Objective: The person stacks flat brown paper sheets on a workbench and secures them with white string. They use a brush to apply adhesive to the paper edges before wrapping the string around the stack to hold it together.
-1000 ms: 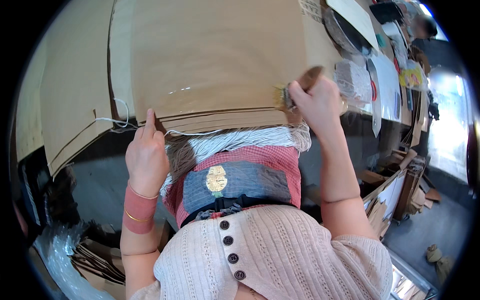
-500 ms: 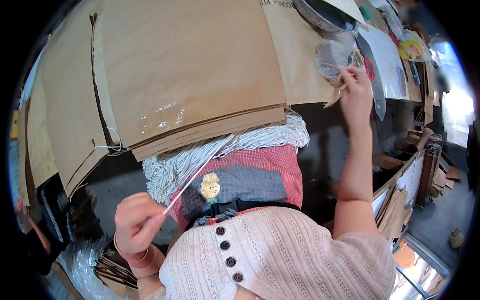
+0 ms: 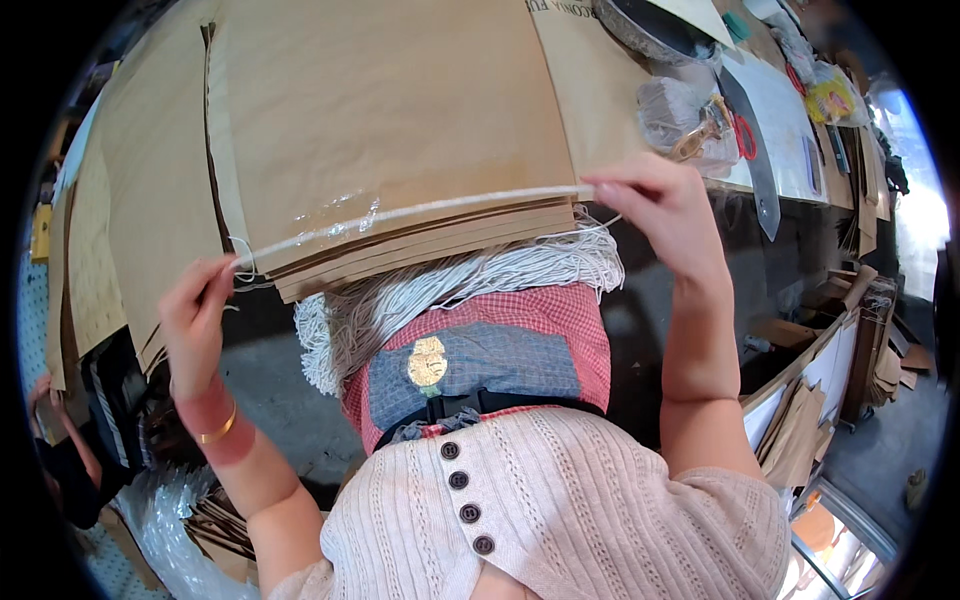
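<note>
A white cord (image 3: pixel 420 208) is stretched almost straight over the front edge of a stack of brown paper sheets (image 3: pixel 390 100). My left hand (image 3: pixel 198 305) pinches one end beside the stack's front left corner. The other end is pinched in my right hand (image 3: pixel 668 212), just off the right edge. A wet, shiny patch (image 3: pixel 335 220) on the top sheet lies along the cord. Below the stack, a thick bundle of loose white cords (image 3: pixel 470 275) is draped over my lap, on a red checked apron (image 3: pixel 590 340).
Right of the stack are a plastic-wrapped bundle (image 3: pixel 668 112), red-handled scissors (image 3: pixel 744 136), a large knife blade (image 3: pixel 762 190) and a dark pan (image 3: pixel 660 32). Another brown paper stack (image 3: pixel 150 170) lies left. A person's hand (image 3: pixel 42 390) shows at far left.
My right hand has come from beside the plastic-wrapped bundle to the stack's right edge and grips the cord. My left hand has risen leftward; the cord, slanting before, now spans both hands.
</note>
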Demonstrator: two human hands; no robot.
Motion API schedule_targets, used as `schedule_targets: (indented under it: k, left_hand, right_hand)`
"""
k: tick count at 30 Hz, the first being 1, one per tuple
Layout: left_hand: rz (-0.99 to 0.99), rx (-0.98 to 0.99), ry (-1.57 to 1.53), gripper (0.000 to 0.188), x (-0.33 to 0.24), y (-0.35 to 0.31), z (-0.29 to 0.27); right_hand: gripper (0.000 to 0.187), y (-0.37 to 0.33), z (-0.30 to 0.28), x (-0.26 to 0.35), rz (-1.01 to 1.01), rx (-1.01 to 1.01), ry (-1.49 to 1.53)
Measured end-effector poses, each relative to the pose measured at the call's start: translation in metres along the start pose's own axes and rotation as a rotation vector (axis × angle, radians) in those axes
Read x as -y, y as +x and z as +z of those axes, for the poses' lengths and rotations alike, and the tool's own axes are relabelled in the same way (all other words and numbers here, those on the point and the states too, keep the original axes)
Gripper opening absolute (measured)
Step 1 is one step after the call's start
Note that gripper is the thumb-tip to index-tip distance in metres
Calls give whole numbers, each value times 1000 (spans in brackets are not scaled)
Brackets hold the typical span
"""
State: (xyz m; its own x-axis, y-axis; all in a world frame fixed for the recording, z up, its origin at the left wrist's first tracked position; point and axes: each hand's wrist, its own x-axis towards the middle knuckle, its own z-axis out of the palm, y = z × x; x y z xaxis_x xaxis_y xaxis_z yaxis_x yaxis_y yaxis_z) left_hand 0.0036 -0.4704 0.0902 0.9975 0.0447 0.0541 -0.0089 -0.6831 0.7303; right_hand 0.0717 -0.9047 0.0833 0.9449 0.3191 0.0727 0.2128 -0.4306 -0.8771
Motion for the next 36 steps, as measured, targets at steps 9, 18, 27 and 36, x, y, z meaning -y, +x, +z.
schedule_targets:
  k: [9, 18, 27, 36]
  left_hand:
    - [-159, 51, -255, 9, 72, 24, 34]
    - [124, -205, 441, 14, 43, 16, 53]
    - [491, -206, 638, 21, 61, 3, 68]
    - [433, 35, 243, 33, 57, 9, 63]
  right_hand:
    - [11, 36, 34, -67, 238, 10, -23]
    - [16, 32, 44, -74, 299, 26, 56]
    - [26, 25, 40, -66, 464, 123, 583]
    - [18, 25, 83, -43, -322, -512, -392]
